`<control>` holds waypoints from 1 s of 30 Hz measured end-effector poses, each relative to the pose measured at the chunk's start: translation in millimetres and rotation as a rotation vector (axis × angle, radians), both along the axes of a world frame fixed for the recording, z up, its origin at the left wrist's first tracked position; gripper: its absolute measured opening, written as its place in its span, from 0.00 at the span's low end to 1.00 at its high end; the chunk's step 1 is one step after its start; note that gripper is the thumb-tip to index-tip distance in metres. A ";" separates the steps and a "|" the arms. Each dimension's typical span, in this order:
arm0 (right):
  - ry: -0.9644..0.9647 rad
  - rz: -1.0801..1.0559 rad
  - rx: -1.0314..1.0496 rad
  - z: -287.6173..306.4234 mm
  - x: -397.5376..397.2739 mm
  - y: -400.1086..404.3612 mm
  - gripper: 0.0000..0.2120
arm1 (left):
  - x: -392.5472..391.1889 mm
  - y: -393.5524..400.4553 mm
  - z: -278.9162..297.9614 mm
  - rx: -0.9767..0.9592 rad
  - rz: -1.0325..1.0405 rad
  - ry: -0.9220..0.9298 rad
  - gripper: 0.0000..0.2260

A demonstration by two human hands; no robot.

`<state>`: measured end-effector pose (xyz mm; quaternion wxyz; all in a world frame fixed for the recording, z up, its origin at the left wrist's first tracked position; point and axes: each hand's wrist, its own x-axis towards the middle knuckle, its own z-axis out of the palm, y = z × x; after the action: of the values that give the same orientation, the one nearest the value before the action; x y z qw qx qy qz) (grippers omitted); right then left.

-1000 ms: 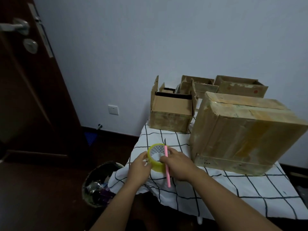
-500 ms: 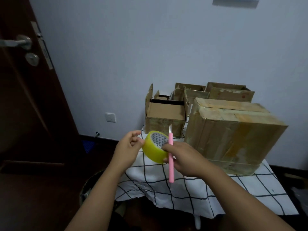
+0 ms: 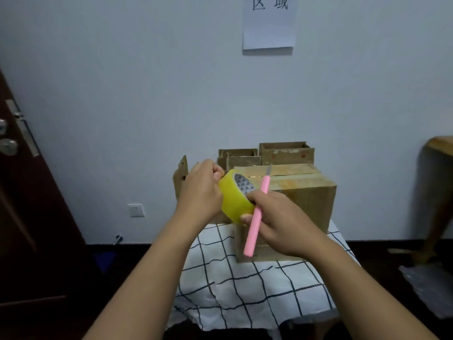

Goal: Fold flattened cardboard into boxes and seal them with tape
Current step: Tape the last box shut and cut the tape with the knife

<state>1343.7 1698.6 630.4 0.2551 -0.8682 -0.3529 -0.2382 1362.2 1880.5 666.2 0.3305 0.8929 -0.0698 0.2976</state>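
A yellow tape roll (image 3: 234, 197) is held up in front of me between both hands. My right hand (image 3: 277, 222) grips the roll from the right and also holds a pink utility knife (image 3: 256, 223) with its blade pointing up. My left hand (image 3: 202, 190) pinches at the roll's upper left edge with curled fingers. Behind the hands a large taped cardboard box (image 3: 304, 190) stands on the table with a checked white cloth (image 3: 245, 285). Smaller open cardboard boxes (image 3: 285, 153) stand behind it against the wall.
A dark wooden door (image 3: 27, 217) with a metal handle is at the left. A paper sign (image 3: 268, 20) hangs on the wall above. A wooden table edge and leg (image 3: 438, 168) are at the far right. The floor is dark.
Both hands have lifted the tape roll and knife higher, up in front of the boxes. The left hand now closes its fingers on the roll's edge. The view has tilted upward.
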 end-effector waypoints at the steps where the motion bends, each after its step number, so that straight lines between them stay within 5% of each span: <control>1: 0.013 -0.017 0.033 2.7 -4.3 -11.8 0.10 | 2.5 -15.3 5.7 -0.002 -0.031 0.005 0.07; 8: 0.183 -0.179 0.395 16.0 -28.8 -102.6 0.09 | 20.4 -125.6 36.9 0.084 -0.207 0.106 0.07; 13: 0.245 -0.460 0.683 13.2 -19.1 -149.8 0.22 | 38.1 -182.7 54.8 0.076 -0.310 0.105 0.07; 19: 0.447 -0.706 0.550 14.5 0.5 -176.7 0.28 | 71.7 -219.1 66.4 0.050 -0.342 0.120 0.08; 30: 0.475 -0.436 0.777 -18.2 14.1 -193.3 0.16 | 132.6 -213.9 55.7 -0.196 -0.555 0.520 0.11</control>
<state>1357.8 1505.3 612.2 0.5771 -0.7927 0.0190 -0.1955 1494.8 1666.6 721.9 0.4888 0.8499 -0.1938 -0.0341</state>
